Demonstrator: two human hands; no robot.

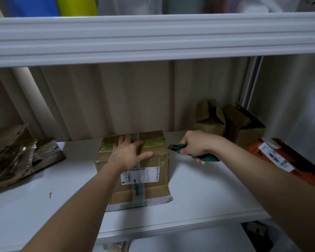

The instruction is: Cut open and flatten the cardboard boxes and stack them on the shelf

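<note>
left hand (129, 151) on box (135, 171), right hand (196, 144) gripping cutter (204, 155)

The shelf (198, 193) lies bare on both sides of the box (135, 171) under my left hand (129, 151), so I have room there. Flattened cardboard (16, 155) blocks the far left, opened boxes (229, 122) the back right corner and an orange carton (287, 160) the right edge, with the upper shelf (153, 37) low overhead.
</note>
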